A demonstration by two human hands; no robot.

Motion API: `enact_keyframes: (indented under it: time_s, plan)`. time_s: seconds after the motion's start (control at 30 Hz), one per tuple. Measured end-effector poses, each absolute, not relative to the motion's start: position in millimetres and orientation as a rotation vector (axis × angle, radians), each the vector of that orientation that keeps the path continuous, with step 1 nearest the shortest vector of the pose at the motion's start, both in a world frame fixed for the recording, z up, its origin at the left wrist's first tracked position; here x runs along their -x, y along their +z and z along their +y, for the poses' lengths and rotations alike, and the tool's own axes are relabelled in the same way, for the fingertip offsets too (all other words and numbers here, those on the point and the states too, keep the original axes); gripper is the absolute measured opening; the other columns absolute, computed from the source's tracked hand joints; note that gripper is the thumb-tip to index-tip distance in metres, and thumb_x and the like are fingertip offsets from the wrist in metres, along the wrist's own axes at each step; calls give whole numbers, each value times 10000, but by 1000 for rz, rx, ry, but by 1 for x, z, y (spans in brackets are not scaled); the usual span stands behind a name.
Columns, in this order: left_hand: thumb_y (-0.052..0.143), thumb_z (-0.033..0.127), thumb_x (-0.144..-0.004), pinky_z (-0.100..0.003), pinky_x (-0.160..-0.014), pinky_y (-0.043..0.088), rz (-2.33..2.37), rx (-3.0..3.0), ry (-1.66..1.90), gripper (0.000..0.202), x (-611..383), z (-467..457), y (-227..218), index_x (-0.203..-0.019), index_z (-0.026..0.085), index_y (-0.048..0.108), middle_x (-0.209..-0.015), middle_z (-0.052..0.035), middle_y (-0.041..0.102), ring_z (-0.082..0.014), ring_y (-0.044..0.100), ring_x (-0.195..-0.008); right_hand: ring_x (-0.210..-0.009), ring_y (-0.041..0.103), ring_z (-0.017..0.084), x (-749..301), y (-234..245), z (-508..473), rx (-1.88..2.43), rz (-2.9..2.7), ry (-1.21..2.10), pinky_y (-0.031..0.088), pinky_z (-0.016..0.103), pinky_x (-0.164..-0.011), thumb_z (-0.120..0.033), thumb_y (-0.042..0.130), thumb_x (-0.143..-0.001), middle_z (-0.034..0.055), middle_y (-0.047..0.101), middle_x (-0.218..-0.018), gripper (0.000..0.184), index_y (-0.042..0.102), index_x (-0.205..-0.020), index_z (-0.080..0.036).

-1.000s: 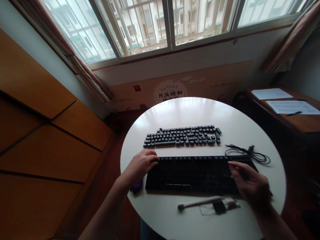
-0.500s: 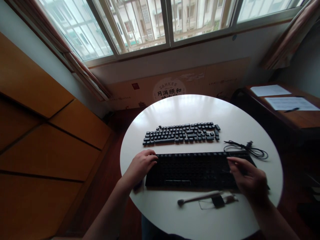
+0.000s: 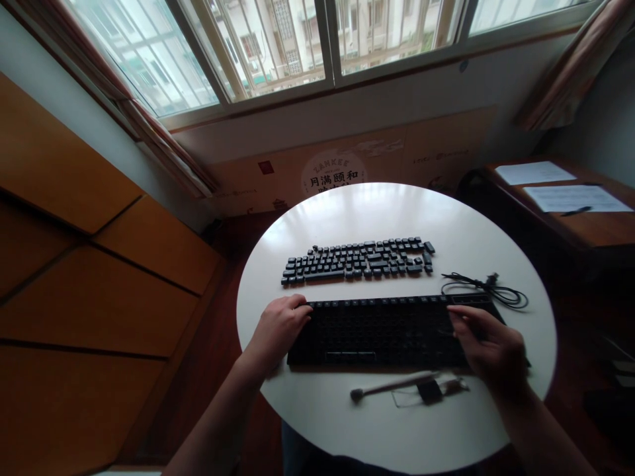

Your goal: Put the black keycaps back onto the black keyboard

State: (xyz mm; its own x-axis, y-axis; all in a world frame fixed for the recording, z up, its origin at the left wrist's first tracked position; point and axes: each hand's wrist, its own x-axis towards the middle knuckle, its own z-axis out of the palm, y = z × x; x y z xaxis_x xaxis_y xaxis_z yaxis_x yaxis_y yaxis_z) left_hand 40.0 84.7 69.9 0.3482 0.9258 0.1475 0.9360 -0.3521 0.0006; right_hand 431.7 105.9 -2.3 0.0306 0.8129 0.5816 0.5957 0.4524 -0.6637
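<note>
A black keyboard (image 3: 377, 334) lies across the white round table, its top row fitted with keycaps and most of the rest bare of them. At its upper left corner my left hand (image 3: 284, 324) rests with curled fingers gripping the edge. My right hand (image 3: 489, 344) is closed in a pinch over the right part of the keyboard, just below the top row; what it holds, if anything, is too small to make out. Behind the keyboard, loose black keycaps (image 3: 325, 274) are laid out in rows. A brush (image 3: 381, 387) and a wire keycap puller (image 3: 429, 392) lie in front.
A coiled black cable (image 3: 508, 299) lies behind the keyboard's right end. The white table (image 3: 347, 430) has a curved edge close around the things. To the right, a wooden desk (image 3: 590, 231) bears sheets of paper (image 3: 575, 198) and a pen (image 3: 576, 211).
The view has shifted slightly, so the table's things sit a little higher. Both hands keep nearly the same places on the keyboard.
</note>
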Motion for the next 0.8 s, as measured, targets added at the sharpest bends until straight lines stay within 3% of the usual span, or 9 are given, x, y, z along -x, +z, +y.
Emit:
enact_keyframes:
  time_s: [0.17, 0.57, 0.8]
  plan:
    - [612, 198, -918, -333, -817, 513, -1745, 2533, -187, 140, -38, 86, 70, -975, 219, 739, -1052, -62, 698, -199, 648, -896, -593, 693, 155, -432, -2, 106, 1246, -1653, 254, 593, 244, -602, -346, 656, -905, 37, 741, -809, 185, 744, -968, -196]
    - [607, 270, -925, -402, -901, 509, -1832, 2617, -292, 168, -31, 93, 64, -981, 234, 761, -1043, -63, 722, -231, 655, -961, -586, 693, 147, -431, 0, 106, 1246, -1643, 248, 591, 238, -596, -305, 662, -903, 31, 742, -808, 152, 748, -963, -195]
    - [636, 221, -909, -430, -884, 482, -1761, 2514, -143, 154, -40, 87, 67, -976, 250, 772, -983, -55, 737, -246, 633, -926, -589, 694, 147, -429, 4, 106, 1240, -1639, 254, 582, 227, -572, -310, 657, -902, 35, 746, -812, 153, 747, -943, -193]
